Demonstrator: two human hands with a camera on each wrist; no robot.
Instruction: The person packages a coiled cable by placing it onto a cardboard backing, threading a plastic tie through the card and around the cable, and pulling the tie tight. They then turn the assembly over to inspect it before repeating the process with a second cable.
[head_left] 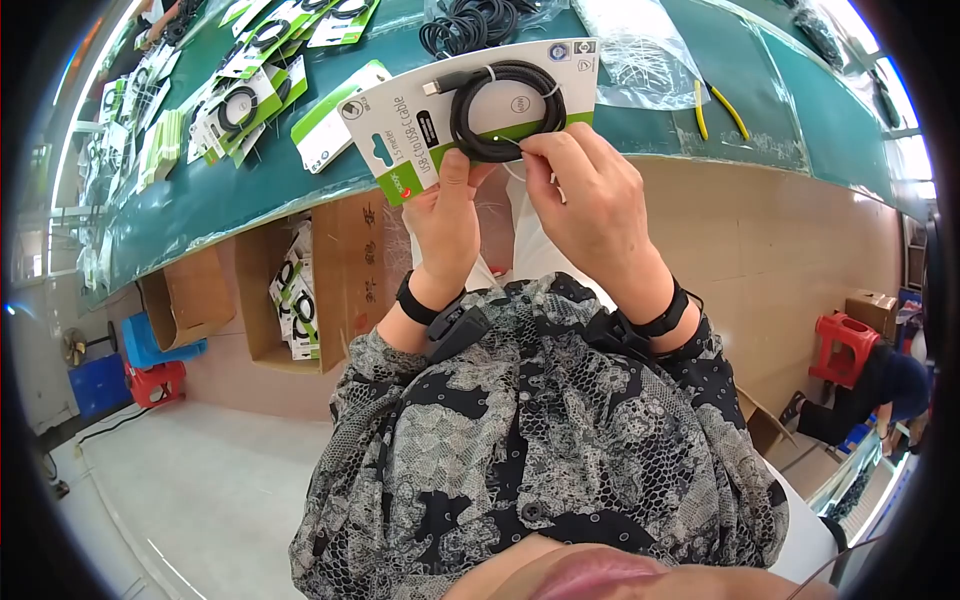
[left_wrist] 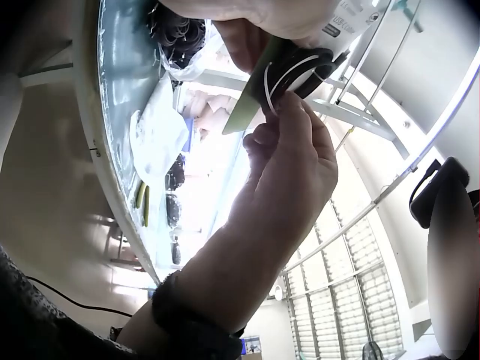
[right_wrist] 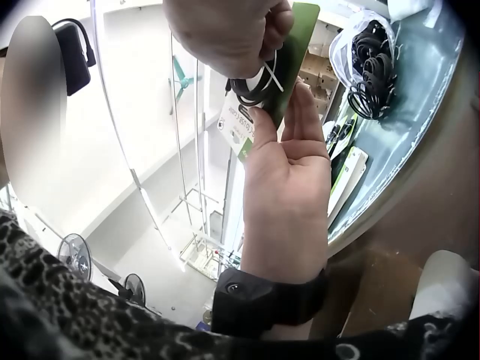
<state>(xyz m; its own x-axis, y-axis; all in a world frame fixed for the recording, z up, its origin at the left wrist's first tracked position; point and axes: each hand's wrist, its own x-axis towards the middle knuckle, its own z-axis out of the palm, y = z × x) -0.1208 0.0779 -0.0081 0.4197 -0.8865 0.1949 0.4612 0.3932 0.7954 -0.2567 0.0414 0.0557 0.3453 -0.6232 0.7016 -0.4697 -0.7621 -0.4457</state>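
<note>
A white and green card (head_left: 410, 135) printed "USB-C to USB-C Cable" carries a coiled black cable (head_left: 460, 125) held by white ties. My left hand (head_left: 445, 230) grips the card's lower edge, thumb on the front; the right wrist view shows the left fingers (right_wrist: 304, 116) behind it. My right hand (head_left: 595, 195) pinches a thin white tie (head_left: 513, 172) at the coil's lower right. In the left wrist view, the right hand (left_wrist: 296, 157) is beside the coil (left_wrist: 300, 71), with the tie (left_wrist: 268, 86) looping in front.
Carded cables (head_left: 240, 110) lie at the left of the green table (head_left: 650, 130); another card (head_left: 335, 125) lies nearer. Behind are loose black cables (head_left: 465, 28), a plastic bag (head_left: 640, 55) and yellow-handled pliers (head_left: 722, 110). Boxes (head_left: 345, 270) stand below; a person (head_left: 865, 400) is at the lower right.
</note>
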